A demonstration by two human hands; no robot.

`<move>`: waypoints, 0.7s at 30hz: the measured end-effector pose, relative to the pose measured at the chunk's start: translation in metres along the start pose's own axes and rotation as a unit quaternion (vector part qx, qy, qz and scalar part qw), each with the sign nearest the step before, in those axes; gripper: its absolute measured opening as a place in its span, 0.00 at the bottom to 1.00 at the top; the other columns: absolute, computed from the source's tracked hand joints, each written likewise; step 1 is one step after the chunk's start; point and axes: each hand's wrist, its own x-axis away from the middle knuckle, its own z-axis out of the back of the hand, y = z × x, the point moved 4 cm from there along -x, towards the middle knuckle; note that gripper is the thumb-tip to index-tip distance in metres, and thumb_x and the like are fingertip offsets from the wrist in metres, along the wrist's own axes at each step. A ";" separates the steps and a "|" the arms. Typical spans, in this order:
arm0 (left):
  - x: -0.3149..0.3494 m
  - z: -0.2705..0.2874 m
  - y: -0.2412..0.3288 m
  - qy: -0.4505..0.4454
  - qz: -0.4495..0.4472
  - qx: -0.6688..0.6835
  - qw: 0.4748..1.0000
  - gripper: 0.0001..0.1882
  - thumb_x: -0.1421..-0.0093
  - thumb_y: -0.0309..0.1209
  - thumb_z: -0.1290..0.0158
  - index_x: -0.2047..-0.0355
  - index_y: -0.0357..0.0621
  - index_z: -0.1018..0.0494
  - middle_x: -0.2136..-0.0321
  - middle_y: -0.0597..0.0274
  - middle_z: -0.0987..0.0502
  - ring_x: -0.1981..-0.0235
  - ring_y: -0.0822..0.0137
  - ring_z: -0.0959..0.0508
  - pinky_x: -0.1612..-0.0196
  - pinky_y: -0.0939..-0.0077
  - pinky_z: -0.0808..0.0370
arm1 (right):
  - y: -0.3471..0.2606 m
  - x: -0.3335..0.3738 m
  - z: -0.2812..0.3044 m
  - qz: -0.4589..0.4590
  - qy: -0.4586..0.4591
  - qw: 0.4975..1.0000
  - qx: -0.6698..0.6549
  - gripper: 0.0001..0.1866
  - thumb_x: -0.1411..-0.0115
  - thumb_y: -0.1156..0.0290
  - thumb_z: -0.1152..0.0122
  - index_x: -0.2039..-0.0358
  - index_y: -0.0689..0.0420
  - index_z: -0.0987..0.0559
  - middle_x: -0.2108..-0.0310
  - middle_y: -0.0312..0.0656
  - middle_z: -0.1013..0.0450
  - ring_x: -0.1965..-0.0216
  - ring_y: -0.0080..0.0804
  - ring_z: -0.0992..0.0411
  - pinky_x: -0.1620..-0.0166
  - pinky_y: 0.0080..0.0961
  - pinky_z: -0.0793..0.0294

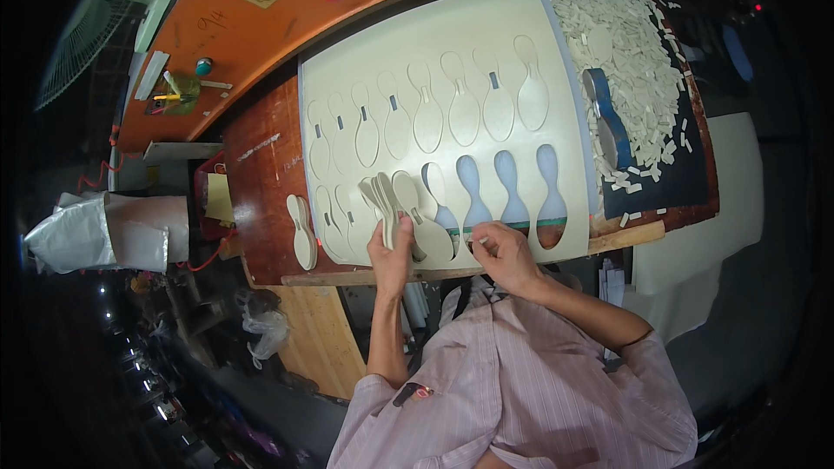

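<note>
A pale cream sheet point(469, 13) lies on the table, cut with rows of insole outlines. My left hand point(393, 247) is closed round a fanned stack of cream insoles point(380, 195), held upright over the near row. My right hand point(508, 258) has its fingers curled in a pinch at the sheet's near edge. A slim, tilted insole point(439, 181) runs down toward those fingertips from a partly uncovered opening; the grip itself is partly hidden. To the right, several openings show blue beneath. Between my hands, another insole point(432, 233) sits loosely over the sheet.
A small insole stack point(301, 233) lies left of the sheet on the red-brown table point(256, 182). At right, a blue insole-shaped cutting die point(608, 120) stands beside a heap of small white offcuts point(638, 56). An orange machine beam point(287, 4) spans the far side.
</note>
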 end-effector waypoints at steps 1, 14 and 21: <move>0.000 -0.004 0.001 -0.015 -0.018 -0.080 0.997 0.12 0.35 0.28 0.39 0.53 0.36 0.22 0.69 0.65 0.20 0.70 0.75 0.25 0.65 0.76 0.26 | -0.002 0.000 -0.002 -0.012 0.014 0.999 -0.028 0.09 0.36 0.79 0.36 0.56 0.67 0.20 0.58 0.47 0.21 0.69 0.28 0.20 0.69 0.25 0.21; -0.047 0.058 0.003 -0.108 0.040 0.212 0.970 0.23 0.33 0.22 0.50 0.38 0.35 0.32 0.45 0.50 0.21 0.48 0.61 0.19 0.42 0.65 0.20 | -0.035 -0.094 -0.057 -0.022 0.113 0.961 0.254 0.24 0.44 0.62 0.25 0.56 0.66 0.21 0.63 0.51 0.22 0.66 0.49 0.21 0.63 0.43 0.23; -0.074 0.020 0.005 -0.099 -0.065 0.100 0.988 0.20 0.32 0.23 0.51 0.41 0.29 0.32 0.53 0.45 0.19 0.54 0.55 0.17 0.47 0.64 0.22 | -0.041 -0.122 -0.041 -0.139 -0.026 0.952 0.273 0.24 0.44 0.60 0.30 0.60 0.71 0.20 0.60 0.64 0.21 0.56 0.61 0.21 0.54 0.50 0.23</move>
